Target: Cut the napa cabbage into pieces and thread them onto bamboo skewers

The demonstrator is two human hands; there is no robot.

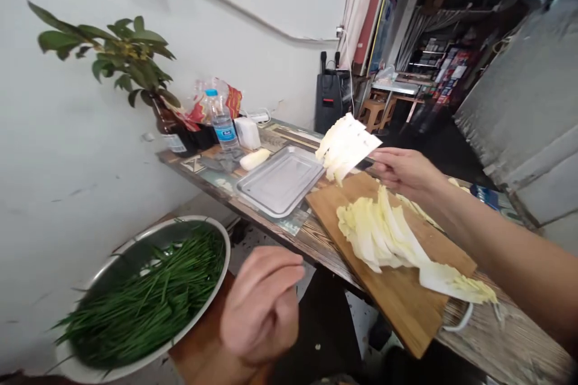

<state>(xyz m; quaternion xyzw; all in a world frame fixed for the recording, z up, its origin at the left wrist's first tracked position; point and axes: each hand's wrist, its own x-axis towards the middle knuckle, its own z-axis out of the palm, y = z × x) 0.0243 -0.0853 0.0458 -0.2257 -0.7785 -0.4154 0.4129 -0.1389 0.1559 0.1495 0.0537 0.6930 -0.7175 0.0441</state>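
Observation:
My right hand point(403, 172) grips the handle of a broad cleaver point(356, 145), held over the near end of a wooden cutting board point(397, 301). Pale cabbage pieces point(336, 150) lie on the raised blade, close to a metal tray point(280, 181). A pile of sliced cabbage leaves point(388, 234) lies across the board. My left hand point(262, 307) hovers lower down beside the table edge, with its back to me. Its fingers are bent and pressed together, and nothing shows in them. It is next to a large metal bowl point(108, 271) of green chives point(149, 301).
On the table's far end, against the white wall, stand a water bottle point(223, 123), a dark bottle holding a leafy branch point(124, 57), snack bags and a white box. A black speaker point(329, 99) and stools stand behind. The bowl rests on a brown stool.

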